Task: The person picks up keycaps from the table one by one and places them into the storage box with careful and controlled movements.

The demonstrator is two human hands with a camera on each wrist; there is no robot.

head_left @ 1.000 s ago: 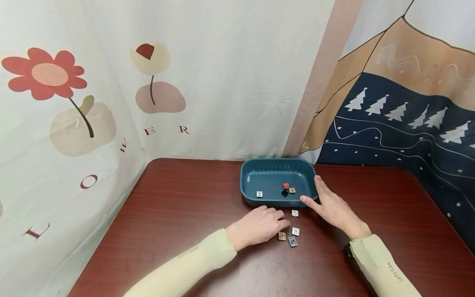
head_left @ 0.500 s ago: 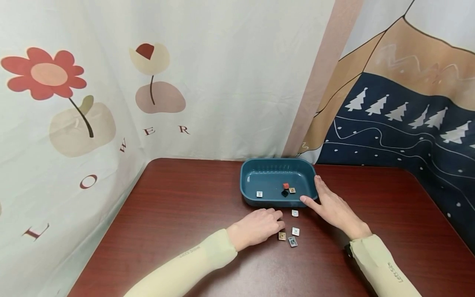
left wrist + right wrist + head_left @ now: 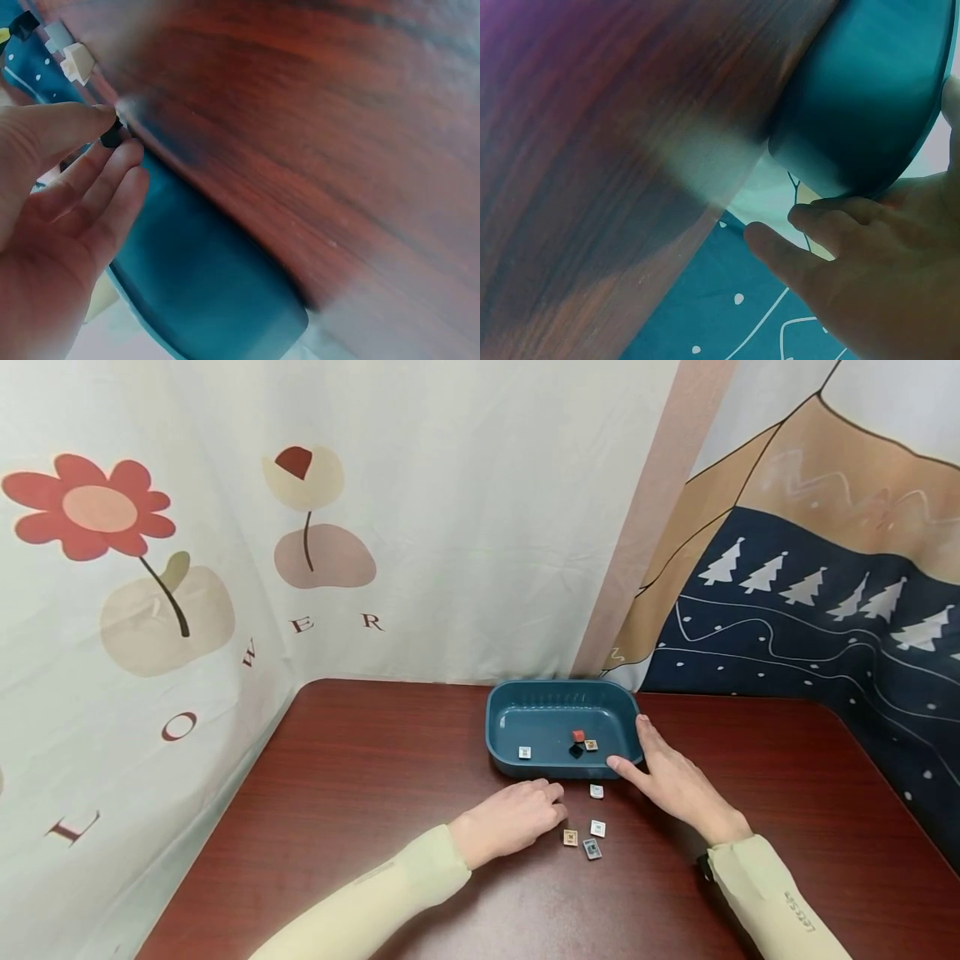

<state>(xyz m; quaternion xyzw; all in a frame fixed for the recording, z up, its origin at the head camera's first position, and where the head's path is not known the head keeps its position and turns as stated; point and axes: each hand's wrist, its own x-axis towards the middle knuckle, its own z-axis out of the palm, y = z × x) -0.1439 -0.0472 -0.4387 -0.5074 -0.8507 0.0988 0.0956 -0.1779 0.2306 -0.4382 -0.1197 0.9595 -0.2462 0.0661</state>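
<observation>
In the left wrist view, my left hand (image 3: 71,176) pinches a small black piece (image 3: 112,136), like a keycap, between thumb and fingertips. The head view shows that hand just in front of the blue tray (image 3: 551,772), with the piece hidden. My right hand (image 3: 678,785) rests at the tray's right end, thumb over the near rim and fingers extended along the outside. On the table right of my left hand lie small square keycap-like pieces: a tan one (image 3: 570,838), a grey-blue one (image 3: 592,849), a white one (image 3: 597,828) and another white piece (image 3: 596,792) close to the tray.
Inside the tray are a white piece (image 3: 524,752), a red piece (image 3: 578,736), a black piece (image 3: 575,750) and a tan piece (image 3: 591,745). The tray stands near the back edge of the brown wooden table (image 3: 375,743). Behind it hangs a printed curtain (image 3: 465,527).
My left hand has drawn a little to the left, away from the loose pieces. My right hand, the tray and the pieces on the table keep their places.
</observation>
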